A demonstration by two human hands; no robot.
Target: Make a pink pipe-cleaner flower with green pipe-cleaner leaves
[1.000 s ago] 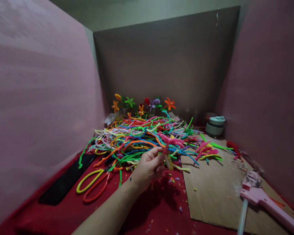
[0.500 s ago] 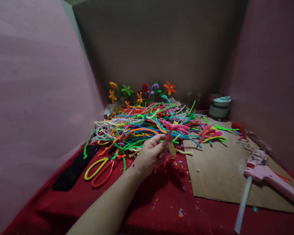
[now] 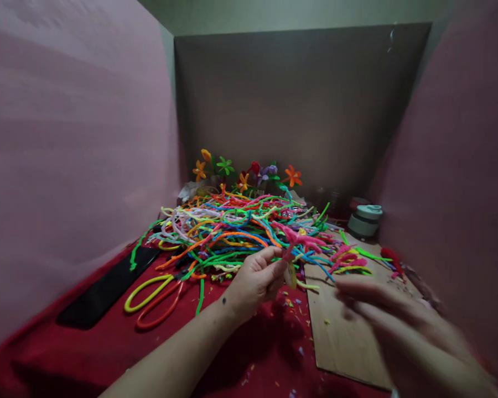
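My left hand (image 3: 260,278) is closed, its thumb and fingers pinching the stem of a pink pipe cleaner flower (image 3: 302,239) with a yellow centre. Something pale yellow hangs just below the pinch, too unclear to name. Behind the flower spreads a heap of coloured pipe cleaners (image 3: 228,237). My right hand (image 3: 402,320) is over the cardboard at the right, apart from the flower. Motion smears its fingers, so I cannot tell whether they hold anything.
Scissors with yellow and red handles (image 3: 160,307) lie left, beside a flat black object (image 3: 103,290). Finished pipe cleaner flowers (image 3: 251,174) stand behind the heap. A lidded cup (image 3: 364,221) is at the back right. Cardboard (image 3: 336,337) covers part of the red cloth (image 3: 228,359).
My right hand has come into view from the right, covering where the pink glue gun lay. My left hand still pinches the flower. The view has tilted up.
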